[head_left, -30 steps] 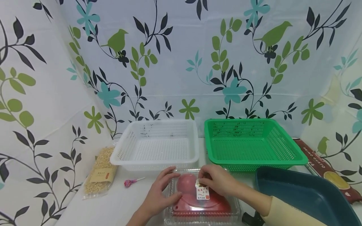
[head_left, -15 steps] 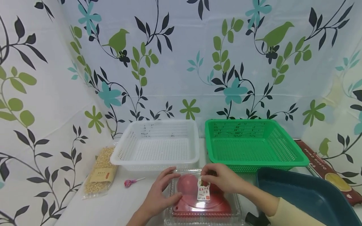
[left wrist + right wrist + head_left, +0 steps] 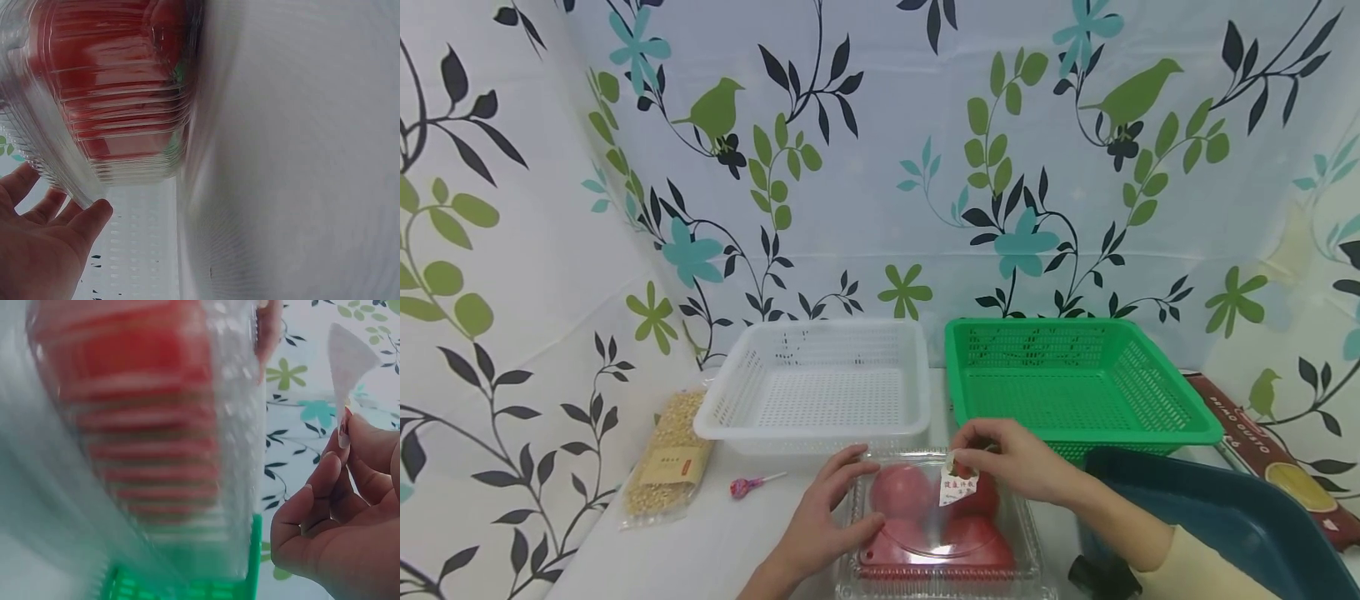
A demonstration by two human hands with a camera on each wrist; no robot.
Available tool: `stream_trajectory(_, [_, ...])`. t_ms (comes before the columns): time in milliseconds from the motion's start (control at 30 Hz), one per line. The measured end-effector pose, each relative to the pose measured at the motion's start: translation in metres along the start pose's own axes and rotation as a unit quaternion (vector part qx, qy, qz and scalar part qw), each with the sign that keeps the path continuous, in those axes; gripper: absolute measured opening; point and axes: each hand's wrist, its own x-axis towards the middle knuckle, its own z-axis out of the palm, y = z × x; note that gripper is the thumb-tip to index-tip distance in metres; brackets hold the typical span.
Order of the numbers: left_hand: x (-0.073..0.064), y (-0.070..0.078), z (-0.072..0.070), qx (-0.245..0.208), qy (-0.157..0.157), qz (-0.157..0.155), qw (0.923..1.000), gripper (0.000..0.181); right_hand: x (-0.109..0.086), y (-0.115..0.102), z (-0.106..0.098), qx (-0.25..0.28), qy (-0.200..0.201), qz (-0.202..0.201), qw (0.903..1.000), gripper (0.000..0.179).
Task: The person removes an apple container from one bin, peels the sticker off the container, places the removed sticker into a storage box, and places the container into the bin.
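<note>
A clear plastic clamshell box (image 3: 925,587) stands on the table with round red fruit (image 3: 901,492) inside. My left hand (image 3: 820,521) rests on its left side, fingers spread along the lid. In the left wrist view, thumb and fingers (image 3: 97,215) touch the ribbed rim. My right hand (image 3: 1018,458) pinches a white paper label (image 3: 957,487) with red print between thumb and index finger, over the back right of the lid. In the right wrist view the label (image 3: 350,359) stands up from the fingertips, curved and apart from the box, its plain back showing.
Behind the box stand a white basket (image 3: 820,436) and a green basket (image 3: 1090,434). A blue tray (image 3: 1217,500) is at right beside a red-brown package (image 3: 1255,433). At left lie a lollipop (image 3: 741,487) and a bag of pale grains (image 3: 670,433).
The right hand has moved up and to the right, pulling the label off the lid from its top end downward. The left hand has stayed in place on the box.
</note>
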Motion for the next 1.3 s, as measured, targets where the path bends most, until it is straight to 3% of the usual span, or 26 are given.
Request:
stream_trajectory(333, [0.000,0.003,-0.001,-0.002,-0.001,-0.009,1.0000,0.049,-0.017,0.008,-0.024,-0.006,0.008,-0.001,0.9999,0.010])
stream_trajectory(800, [0.000,0.002,0.000,-0.001,-0.006,-0.042,0.9991,0.047,-0.053,0.038,-0.067,-0.012,0.014,0.013,0.9997,0.012])
stream_trajectory(1133, [-0.001,0.003,0.000,-0.005,-0.006,-0.041,0.9991,0.048,-0.086,0.067,-0.094,-0.002,-0.010,0.046,0.9989,0.015])
stream_trajectory(1300, [0.000,0.004,0.000,-0.006,-0.005,-0.037,0.9993,0.048,-0.100,0.080,-0.108,0.006,-0.039,0.041,0.9984,0.013])
